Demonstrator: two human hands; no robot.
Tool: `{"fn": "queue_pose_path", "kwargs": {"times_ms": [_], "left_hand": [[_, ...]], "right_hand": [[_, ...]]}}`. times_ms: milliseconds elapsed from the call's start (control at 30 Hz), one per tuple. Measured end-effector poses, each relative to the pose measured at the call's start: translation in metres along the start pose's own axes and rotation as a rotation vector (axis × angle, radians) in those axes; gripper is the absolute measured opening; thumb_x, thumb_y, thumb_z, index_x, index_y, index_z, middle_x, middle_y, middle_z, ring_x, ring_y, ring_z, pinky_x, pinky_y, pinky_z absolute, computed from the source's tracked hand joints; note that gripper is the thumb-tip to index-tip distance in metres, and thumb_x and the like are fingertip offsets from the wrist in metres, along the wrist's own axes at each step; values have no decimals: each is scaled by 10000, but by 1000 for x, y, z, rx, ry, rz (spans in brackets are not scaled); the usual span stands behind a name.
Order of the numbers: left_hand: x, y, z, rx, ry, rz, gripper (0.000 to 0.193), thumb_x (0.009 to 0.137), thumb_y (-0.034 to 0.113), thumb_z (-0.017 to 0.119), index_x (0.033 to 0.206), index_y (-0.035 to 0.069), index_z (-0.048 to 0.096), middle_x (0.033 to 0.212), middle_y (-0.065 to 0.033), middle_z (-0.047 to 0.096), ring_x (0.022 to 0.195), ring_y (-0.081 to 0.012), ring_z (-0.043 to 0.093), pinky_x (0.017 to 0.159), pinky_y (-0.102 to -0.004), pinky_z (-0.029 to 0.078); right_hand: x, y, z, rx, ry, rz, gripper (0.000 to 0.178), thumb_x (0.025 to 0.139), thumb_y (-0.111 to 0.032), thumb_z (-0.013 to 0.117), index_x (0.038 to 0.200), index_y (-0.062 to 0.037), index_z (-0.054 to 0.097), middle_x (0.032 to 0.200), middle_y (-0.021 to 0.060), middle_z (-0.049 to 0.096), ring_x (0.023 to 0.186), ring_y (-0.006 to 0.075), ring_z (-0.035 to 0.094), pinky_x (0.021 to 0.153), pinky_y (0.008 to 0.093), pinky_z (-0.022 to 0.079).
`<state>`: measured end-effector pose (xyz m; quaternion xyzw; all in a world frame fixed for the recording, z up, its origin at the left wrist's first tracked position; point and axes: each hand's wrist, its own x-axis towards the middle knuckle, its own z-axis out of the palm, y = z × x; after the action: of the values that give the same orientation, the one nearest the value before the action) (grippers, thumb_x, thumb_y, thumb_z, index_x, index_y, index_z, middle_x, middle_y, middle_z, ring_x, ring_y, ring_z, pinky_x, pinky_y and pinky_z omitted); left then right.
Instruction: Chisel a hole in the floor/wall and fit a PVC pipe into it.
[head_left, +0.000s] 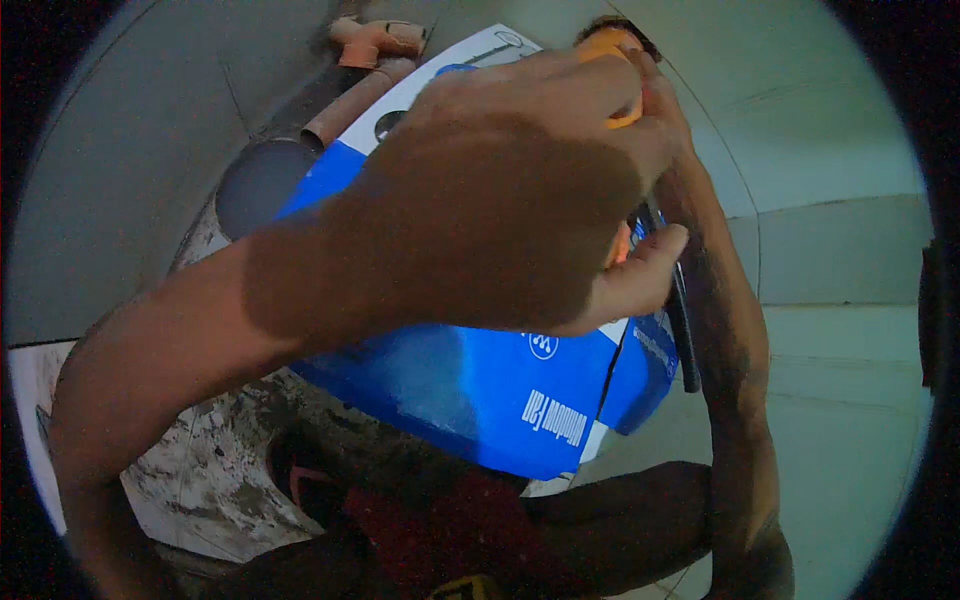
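Note:
My left hand [560,190] crosses the middle of the view close up, its fingers curled round an orange thing [622,243] that shows only in small patches. Beyond it, at the top right, is my right hand [655,95], partly covered by the left, against another orange part [605,45]. Its fingers are mostly hidden, so I cannot tell its grip. A thin black bar [684,340] slants down beside my right forearm; whether it joins the orange parts is hidden. Under both hands lies a blue and white printed cardboard box [440,390], tilted, with a separate-looking blue flap [645,370] on its right.
At the back left lie a brownish-orange pipe fitting [375,42] and a length of pipe [350,108]. A grey round thing [262,185] sits left of the box. The floor [215,460] is stained; my bent legs [620,510] are near the lower edge. Pale tiled walls [840,250] stand right.

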<state>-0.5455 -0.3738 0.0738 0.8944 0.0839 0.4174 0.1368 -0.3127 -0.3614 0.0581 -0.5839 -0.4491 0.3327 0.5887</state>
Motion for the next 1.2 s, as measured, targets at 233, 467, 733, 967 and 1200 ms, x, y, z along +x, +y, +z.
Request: {"fn": "queue_pose_path", "kwargs": {"times_ms": [233, 467, 733, 967, 1200], "left_hand": [[3, 22, -10, -94, 48, -76, 410, 649, 107, 714, 1025, 22, 573, 1067, -178, 545, 945, -346, 586, 815, -393, 492], [-8, 41, -38, -159, 265, -75, 281, 725, 202, 648, 913, -6, 624, 954, -192, 526, 935, -336, 574, 824, -417, 492], [-76, 16, -76, -85, 224, -43, 322, 765, 256, 636, 971, 10, 605, 1064, -217, 510, 1019, -399, 525, 927, -468, 414], [-144, -15, -76, -6, 273, 9, 307, 747, 277, 615, 914, 21, 653, 1020, -175, 542, 1048, -353, 517, 933, -521, 403], [-188, -64, -69, -29, 294, -53, 328, 755, 307, 605, 902, 20, 664, 1014, -161, 564, 1037, -344, 520, 916, -551, 397]], "right_hand": [[10, -9, -16, 267, 44, 351, 446, 906, -388, 523, 1155, -19, 492, 1045, 134, 612, 910, 248, 623, 835, 394, 512], [-15, -48, 5, 246, -51, 332, 462, 908, -405, 527, 1166, -23, 490, 1043, 135, 614, 909, 257, 624, 836, 400, 514], [-70, -55, 106, 6, -90, 123, 419, 937, -390, 492, 1179, -48, 503, 1055, 117, 628, 918, 245, 633, 829, 392, 527], [-78, -13, 158, -552, -155, 14, 422, 951, -389, 478, 1232, -74, 491, 1057, 128, 618, 925, 229, 625, 815, 375, 530], [-81, 10, 228, -803, -140, -119, 427, 955, -274, 484, 1303, -28, 453, 1080, 121, 600, 1019, 233, 584, 866, 337, 500]]}}
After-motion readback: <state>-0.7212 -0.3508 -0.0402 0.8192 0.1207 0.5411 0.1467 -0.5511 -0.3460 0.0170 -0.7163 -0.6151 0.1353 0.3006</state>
